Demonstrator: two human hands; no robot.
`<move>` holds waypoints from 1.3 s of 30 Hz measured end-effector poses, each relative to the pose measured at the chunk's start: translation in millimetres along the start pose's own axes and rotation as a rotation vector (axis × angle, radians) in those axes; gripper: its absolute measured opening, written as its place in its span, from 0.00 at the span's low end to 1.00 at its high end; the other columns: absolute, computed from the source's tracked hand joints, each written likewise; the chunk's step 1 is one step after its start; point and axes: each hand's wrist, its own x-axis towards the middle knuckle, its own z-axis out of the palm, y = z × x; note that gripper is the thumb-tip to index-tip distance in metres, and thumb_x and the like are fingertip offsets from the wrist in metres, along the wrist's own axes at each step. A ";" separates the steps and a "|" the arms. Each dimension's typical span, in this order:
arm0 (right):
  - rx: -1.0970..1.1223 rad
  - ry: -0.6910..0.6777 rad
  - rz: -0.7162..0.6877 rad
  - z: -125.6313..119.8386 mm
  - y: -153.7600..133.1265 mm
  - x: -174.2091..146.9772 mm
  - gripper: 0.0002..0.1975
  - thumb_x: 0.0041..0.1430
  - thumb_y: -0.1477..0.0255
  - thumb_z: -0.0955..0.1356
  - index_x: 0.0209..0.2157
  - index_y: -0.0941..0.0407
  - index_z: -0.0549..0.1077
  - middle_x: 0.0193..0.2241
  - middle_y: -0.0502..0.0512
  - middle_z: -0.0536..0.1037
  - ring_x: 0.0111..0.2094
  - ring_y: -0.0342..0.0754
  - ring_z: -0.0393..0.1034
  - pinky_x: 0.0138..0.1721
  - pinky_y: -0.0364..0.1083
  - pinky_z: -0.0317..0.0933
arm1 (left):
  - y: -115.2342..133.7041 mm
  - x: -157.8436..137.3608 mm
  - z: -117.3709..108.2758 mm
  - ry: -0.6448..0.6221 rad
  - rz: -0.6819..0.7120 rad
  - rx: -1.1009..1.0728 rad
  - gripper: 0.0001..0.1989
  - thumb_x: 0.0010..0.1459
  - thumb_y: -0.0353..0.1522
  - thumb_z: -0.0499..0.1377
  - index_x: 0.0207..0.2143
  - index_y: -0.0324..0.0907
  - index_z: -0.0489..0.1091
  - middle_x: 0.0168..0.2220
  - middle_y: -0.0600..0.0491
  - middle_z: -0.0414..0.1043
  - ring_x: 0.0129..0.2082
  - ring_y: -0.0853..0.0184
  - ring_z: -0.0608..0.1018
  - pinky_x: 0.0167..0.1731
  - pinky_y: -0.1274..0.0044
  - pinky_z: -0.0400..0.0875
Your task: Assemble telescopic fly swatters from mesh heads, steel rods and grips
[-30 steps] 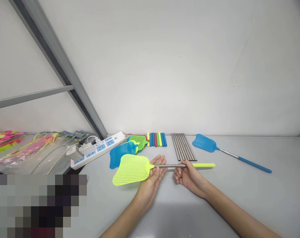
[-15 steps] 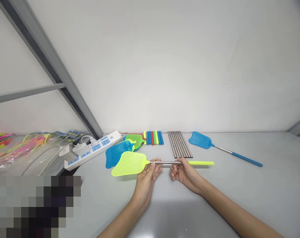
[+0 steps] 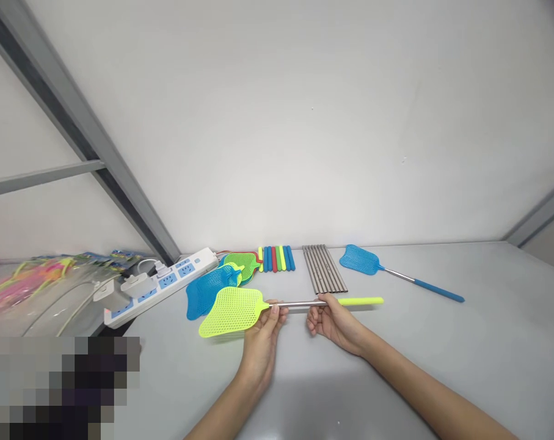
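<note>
A yellow fly swatter (image 3: 233,311) with a perforated head, metal rod and yellow grip is held level above the table. My left hand (image 3: 261,333) is closed on its rod just beside the head. My right hand (image 3: 334,324) pinches the rod where it meets the grip. Behind the hands lie several metal rods (image 3: 325,269) side by side. Left of those is a row of coloured handle grips (image 3: 277,259). Loose swatter heads, blue (image 3: 207,292) and green (image 3: 240,267), overlap at the left. A whole blue fly swatter (image 3: 361,260) rests at the right.
A white power strip (image 3: 162,287) with plugs and cables runs along the table's left side. Plastic bags with colourful contents (image 3: 33,281) lie beyond it. A grey metal frame post (image 3: 121,189) leans across the left, and a pale wall (image 3: 304,134) stands behind the table (image 3: 409,342).
The camera view has shifted slightly, so most things appear further left. Both hands keep their grip on the yellow fly swatter, which stays nearly level.
</note>
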 end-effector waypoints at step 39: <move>0.012 0.010 0.056 3.1 -5.9 -3.0 0.18 0.52 0.64 0.58 0.16 0.59 0.64 0.17 0.51 0.61 0.23 0.44 0.59 0.28 0.44 0.52 | 2.7 -1.5 8.6 0.016 0.006 0.021 0.10 0.41 0.32 0.61 0.26 0.38 0.63 0.21 0.57 0.66 0.23 0.70 0.71 0.27 0.76 0.65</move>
